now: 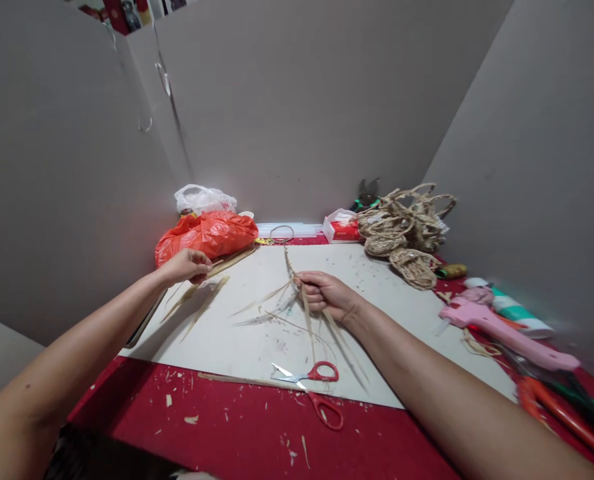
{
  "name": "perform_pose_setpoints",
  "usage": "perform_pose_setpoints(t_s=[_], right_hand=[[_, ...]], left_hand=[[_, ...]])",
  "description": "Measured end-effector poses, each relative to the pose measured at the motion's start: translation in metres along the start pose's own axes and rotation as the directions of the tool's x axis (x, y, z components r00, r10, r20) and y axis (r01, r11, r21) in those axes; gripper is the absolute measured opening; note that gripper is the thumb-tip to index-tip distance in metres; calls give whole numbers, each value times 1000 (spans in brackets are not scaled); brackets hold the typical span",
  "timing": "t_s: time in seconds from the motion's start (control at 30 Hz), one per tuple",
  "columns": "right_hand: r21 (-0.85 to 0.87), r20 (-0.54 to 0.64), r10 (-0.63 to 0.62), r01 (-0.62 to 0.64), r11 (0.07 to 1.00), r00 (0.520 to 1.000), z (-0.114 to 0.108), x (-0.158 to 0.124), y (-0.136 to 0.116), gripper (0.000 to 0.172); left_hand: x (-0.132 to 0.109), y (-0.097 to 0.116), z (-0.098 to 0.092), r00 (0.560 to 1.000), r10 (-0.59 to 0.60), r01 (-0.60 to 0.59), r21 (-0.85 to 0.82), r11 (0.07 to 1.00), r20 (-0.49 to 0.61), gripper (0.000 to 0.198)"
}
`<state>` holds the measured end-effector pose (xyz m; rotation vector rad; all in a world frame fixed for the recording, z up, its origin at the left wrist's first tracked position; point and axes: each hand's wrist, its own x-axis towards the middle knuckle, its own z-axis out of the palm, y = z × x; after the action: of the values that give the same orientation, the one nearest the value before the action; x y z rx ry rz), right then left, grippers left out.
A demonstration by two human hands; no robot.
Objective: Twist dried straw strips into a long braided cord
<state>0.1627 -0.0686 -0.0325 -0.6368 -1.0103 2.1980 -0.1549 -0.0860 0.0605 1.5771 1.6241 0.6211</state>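
Note:
My right hand (324,292) is closed around a thin braid (289,261) of pale straw-like strips, which runs up from my fingers to a thin wire ring (281,233). Loose strips (304,310) fan out below and left of that hand. On the left, my left hand (189,265) has its fingers curled together beside a bundle of flat straw strips (234,260). Whatever it may pinch is too small to make out. Several short strips (207,305) are just below it. Red-handled scissors (325,371) lie partly spread at the board's front edge.
A white board (247,360) covers much of the red table (177,413). Behind my left hand sits an orange plastic bag (211,233). Coiled straw rope (407,227), a red tissue pack (344,228) and a pink glue gun (507,333) stand along the right. Grey panels (301,113) enclose the table.

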Motion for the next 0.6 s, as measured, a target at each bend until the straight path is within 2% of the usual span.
perform_pose_setpoints(t_s=[0.1, 0.2, 0.27, 0.33, 0.43, 0.5, 0.6], right_hand=[[-19, 5, 11, -11, 1000, 1000, 2, 0, 0, 17], [-30, 6, 19, -19, 999, 1000, 4, -1, -1, 18], [-37, 1, 21, -21, 999, 1000, 5, -1, -1, 18], [-41, -4, 26, -26, 999, 1000, 5, -1, -2, 19], [-42, -9, 33, -33, 999, 999, 5, -2, -2, 19], [-46, -20, 38, -39, 998, 999, 4, -2, -2, 20], [-48, -28, 40, -41, 998, 999, 3, -2, -1, 20]], left_hand=[[-6, 10, 18, 999, 34, -34, -76, 997, 4, 26], [-16, 23, 45, 991, 74, -64, -92, 994, 107, 21], [-23, 30, 60, 971, 85, -87, -2, 996, 222, 18], [-26, 32, 67, 953, 97, -140, 131, 981, 287, 15], [-22, 27, 57, 946, 116, -193, 238, 952, 303, 12], [-14, 20, 40, 952, 114, -183, 229, 956, 285, 14], [-4, 8, 10, 976, 103, -136, 170, 976, 193, 17]])
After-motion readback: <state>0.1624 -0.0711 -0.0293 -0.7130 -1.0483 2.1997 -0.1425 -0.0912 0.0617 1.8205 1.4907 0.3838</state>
